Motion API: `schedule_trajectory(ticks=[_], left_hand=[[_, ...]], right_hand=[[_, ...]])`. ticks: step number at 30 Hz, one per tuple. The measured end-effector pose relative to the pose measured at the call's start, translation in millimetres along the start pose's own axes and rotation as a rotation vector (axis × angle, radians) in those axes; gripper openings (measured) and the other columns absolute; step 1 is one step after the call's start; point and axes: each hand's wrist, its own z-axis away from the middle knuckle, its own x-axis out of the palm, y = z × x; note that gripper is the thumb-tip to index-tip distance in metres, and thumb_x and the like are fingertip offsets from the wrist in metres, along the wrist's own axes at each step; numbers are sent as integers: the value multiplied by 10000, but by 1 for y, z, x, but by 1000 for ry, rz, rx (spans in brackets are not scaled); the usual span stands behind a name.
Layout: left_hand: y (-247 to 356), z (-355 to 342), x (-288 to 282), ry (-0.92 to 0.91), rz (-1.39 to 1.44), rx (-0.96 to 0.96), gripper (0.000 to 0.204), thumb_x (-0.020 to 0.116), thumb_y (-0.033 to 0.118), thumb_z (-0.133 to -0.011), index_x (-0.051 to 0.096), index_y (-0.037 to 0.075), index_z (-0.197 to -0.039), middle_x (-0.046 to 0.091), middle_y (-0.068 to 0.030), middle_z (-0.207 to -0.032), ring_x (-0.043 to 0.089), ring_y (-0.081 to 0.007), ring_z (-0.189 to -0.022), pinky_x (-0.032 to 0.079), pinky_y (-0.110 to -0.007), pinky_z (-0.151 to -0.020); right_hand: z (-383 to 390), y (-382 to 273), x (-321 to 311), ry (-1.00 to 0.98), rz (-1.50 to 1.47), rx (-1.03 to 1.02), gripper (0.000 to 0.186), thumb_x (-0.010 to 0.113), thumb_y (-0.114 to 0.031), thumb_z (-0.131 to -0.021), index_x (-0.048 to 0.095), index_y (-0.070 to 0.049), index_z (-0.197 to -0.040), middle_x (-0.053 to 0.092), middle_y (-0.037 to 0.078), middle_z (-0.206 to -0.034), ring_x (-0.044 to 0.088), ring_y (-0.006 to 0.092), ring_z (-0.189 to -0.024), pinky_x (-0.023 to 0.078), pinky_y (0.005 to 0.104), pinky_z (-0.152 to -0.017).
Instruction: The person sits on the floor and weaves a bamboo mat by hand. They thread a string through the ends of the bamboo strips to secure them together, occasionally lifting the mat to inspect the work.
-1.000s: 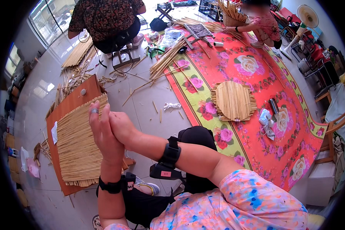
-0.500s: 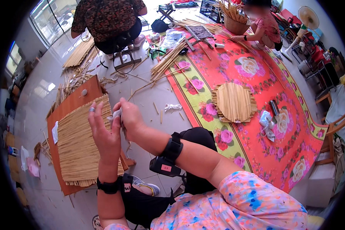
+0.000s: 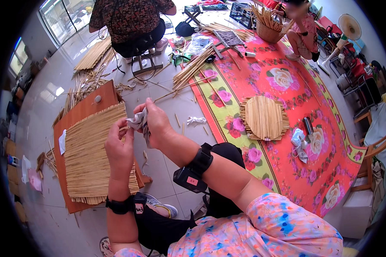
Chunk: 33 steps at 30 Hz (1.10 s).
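1. As seen in the head view, a crumpled white cloth (image 3: 138, 121) is grasped in the right grip (image 3: 159, 128), just beside the stick mat (image 3: 92, 160). Its end is met by the left grip (image 3: 119, 147); whether it is pinched cannot be told.
2. Risk, judged: if tugged unevenly, the cloth could be dropped on the floor (image 3: 163, 173); if the left arm is swung low, mat sticks could be knocked askew.
3. Right fingertips are partly hidden; cloth type is unclear. One co-worker (image 3: 131, 21) is cut off above.
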Motion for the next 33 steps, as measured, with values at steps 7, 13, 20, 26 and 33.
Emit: schedule_trajectory(ticks=[7,13,20,26,33], left_hand=[[-10,-5,-6,-106,222,-150,103,547,56,-911,594,-16,-968,639,-51,-876,598,-91,-756,476,-229,-707],[-12,-8,-12,75,263,-139,98,542,81,-921,589,-4,-928,607,-10,-843,543,-58,-735,461,-210,-678],[-6,-11,-19,246,443,-340,121,503,128,-932,594,48,-935,605,2,-825,559,-62,-722,459,-211,-640],[-12,-14,-29,301,552,-341,111,501,130,-929,579,56,-961,615,2,-833,579,-74,-730,467,-218,-634],[-10,-11,-17,174,703,-252,134,495,135,-925,565,40,-990,616,-31,-896,583,-102,-773,475,-253,-712]], right_hand=[[-5,3,-4,-130,27,-12,388,352,-403,-970,545,-93,-837,541,30,-700,536,145,-605,423,294,-509],[-3,3,-2,52,223,-151,226,524,-233,-874,536,-55,-1013,549,53,-926,512,133,-826,429,280,-708],[-16,3,-8,305,325,-360,345,577,-159,-824,484,-43,-1135,530,63,-1038,501,149,-944,418,281,-808],[-5,-5,-7,193,328,-261,400,582,-153,-815,445,-49,-1176,509,66,-1087,474,157,-973,388,290,-856],[18,5,8,47,438,66,456,492,-421,-901,428,-87,-1204,494,75,-1110,450,208,-1003,388,403,-854]])
